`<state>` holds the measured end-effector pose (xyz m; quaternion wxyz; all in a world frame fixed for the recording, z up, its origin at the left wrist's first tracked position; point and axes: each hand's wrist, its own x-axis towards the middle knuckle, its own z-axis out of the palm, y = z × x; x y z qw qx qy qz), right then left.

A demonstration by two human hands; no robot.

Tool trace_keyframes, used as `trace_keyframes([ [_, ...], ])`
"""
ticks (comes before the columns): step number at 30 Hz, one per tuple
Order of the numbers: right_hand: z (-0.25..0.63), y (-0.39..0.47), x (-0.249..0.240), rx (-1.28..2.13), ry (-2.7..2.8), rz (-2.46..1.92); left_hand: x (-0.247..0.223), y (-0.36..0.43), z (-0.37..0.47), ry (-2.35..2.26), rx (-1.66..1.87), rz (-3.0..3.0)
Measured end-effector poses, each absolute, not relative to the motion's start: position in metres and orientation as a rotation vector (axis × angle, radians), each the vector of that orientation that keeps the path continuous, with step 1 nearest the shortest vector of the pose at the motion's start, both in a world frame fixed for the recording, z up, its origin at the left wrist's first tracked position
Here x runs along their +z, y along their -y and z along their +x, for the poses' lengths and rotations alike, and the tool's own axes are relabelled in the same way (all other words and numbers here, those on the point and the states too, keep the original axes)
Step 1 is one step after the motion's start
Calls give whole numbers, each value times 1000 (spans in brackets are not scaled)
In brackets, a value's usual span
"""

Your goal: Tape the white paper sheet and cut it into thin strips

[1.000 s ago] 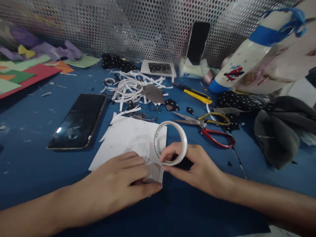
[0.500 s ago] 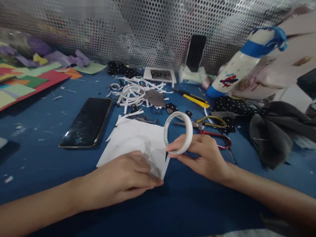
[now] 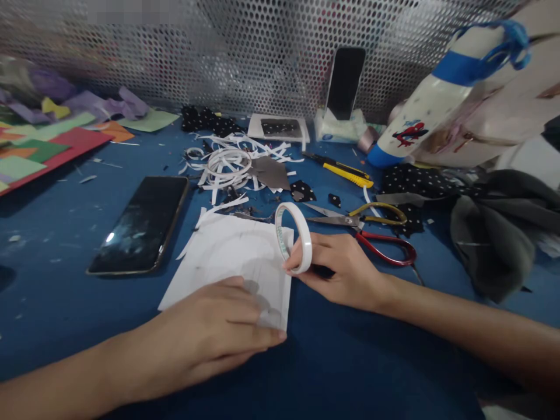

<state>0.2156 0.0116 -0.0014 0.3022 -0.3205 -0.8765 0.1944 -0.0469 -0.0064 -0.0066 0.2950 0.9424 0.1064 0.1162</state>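
My left hand [image 3: 219, 329] lies flat over the lower part of a white sheet of paper [image 3: 227, 251], its fingertips at the sheet's lower right corner. At the right edge of the sheet, my right hand [image 3: 341, 271] is closed on a roll of white tape [image 3: 306, 242], pinching its lower side so that it stands upright. A strip runs along the sheet's right edge below the roll; whether it is tape, I cannot tell. Scissors [image 3: 356, 220] with one yellow and one red handle lie open just beyond my right hand.
A black phone [image 3: 142, 224] lies left of the paper. Behind it are paper scraps [image 3: 230, 166] and a yellow cutter knife [image 3: 345, 174]. A bottle [image 3: 437, 99] leans at the right near dark fabric [image 3: 490, 233]. Coloured paper [image 3: 52, 151] lies far left; another phone [image 3: 345, 81] stands at the back.
My right hand has moved left with the tape roll, which has turned more edge-on and now stands over the sheet's right edge. My left hand stays on the paper. The view has shifted slightly.
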Motion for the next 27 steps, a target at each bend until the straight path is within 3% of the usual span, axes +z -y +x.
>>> trace_keyframes([
  [27,217,-12,-2,563,2357,-883,-1,5,-42,-292,395,2504],
])
